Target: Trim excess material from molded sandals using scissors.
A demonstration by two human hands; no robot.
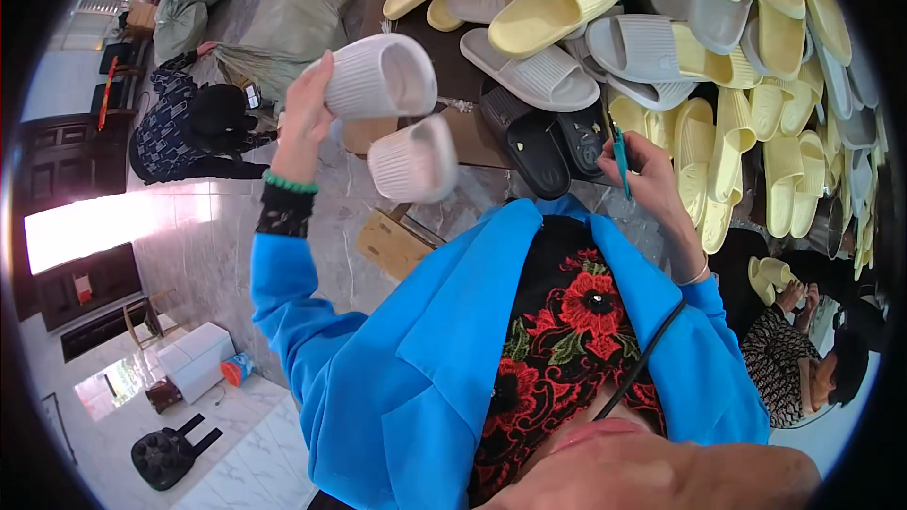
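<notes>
My left hand [307, 118] is raised on the left, its fingers closed on a pale grey ribbed slipper [364, 82]. Just below it hangs a second pale slipper [402, 165], smeared by motion; I cannot tell whether the two are joined. My right hand [652, 175] grips a slim teal tool [621, 156] that looks like small thread snips, pointing away from me. Close to that hand, a black slipper [529, 137] and another black slipper [583, 137] lie at the near edge of the slipper pile.
Yellow slippers [548, 21] and grey slippers [529, 71] heap across the far right. A wooden stool [392, 244] stands below the loose slipper. One person [194, 127] crouches by large sacks [293, 28] at left; another person [794, 359] handles yellow slippers at right.
</notes>
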